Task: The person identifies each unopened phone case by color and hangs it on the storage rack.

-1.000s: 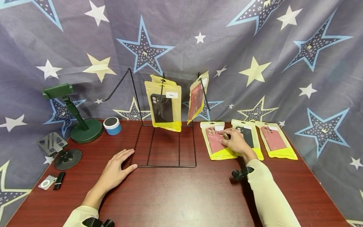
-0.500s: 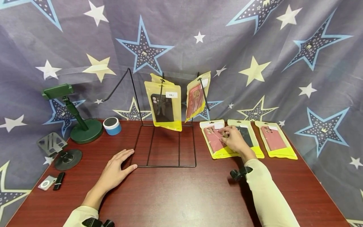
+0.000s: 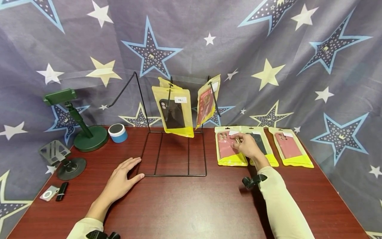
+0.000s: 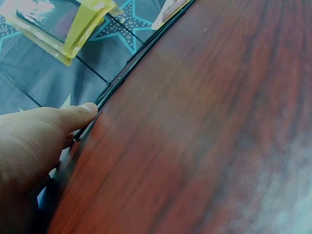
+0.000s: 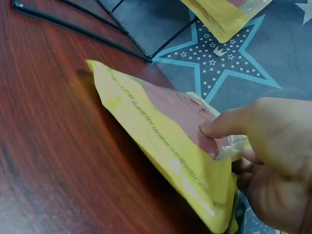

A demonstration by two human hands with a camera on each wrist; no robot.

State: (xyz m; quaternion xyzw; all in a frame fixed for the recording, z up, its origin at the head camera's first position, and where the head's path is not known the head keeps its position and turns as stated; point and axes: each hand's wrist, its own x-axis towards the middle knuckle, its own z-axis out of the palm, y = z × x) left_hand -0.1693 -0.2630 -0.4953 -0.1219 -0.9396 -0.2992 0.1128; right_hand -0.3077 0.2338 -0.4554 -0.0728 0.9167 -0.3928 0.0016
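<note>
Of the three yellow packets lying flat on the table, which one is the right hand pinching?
The leftmost packet, holding a pink case; the right hand pinches its edge, unlike the two beside it.

Star-printed grey cloth backdrop [image 3: 268, 49]; dark red wooden table [image 3: 185, 205] below.

The dark red wooden table [image 3: 185, 205] looks smooth and slightly glossy. On it, the yellow plastic pouch with a pink case [image 3: 229, 146] is shiny, and the thin black wire rack [image 3: 174, 156] is matt metal.

1. right hand [image 3: 247, 146] has pinched the pink case packet [image 3: 229, 147] and is lifting its near edge off the table [image 3: 185, 205].
2. the packet has straightened, now squarer to the table edge.
</note>
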